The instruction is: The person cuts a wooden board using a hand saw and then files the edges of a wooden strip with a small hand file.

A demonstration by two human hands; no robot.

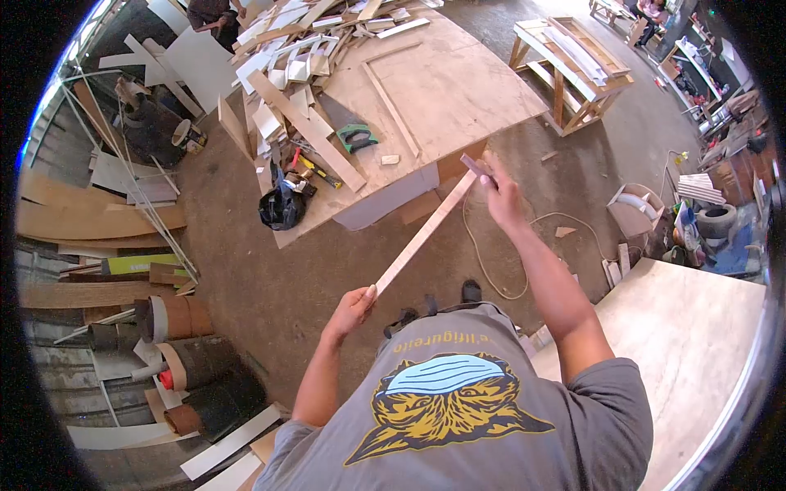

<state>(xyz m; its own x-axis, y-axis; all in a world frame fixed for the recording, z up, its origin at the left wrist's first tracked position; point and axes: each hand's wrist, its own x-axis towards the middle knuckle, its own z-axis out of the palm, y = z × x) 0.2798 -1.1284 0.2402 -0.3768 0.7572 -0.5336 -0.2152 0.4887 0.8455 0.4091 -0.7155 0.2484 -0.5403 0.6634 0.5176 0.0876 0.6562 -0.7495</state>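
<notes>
A long, narrow wooden strip (422, 235) slants up across the middle of the view, in front of my body. Its lower end is in my left hand (354, 311), with the thumb on top and the fingers closed round it. At the far end, my right hand (503, 196) is closed on a small dark brownish flat piece (476, 166) that lies against the strip, possibly sandpaper or a sanding block. The undersides of both hands' grips are hidden.
Ahead stands a plywood-topped table (467, 90) with heaped wood offcuts (299, 57), a green-handled tool (357, 138) and a black bag (282, 206). A cable (483, 262) lies on the floor. Rolls and boards line the left; a pale panel (679, 352) is at right. Other people are farther back.
</notes>
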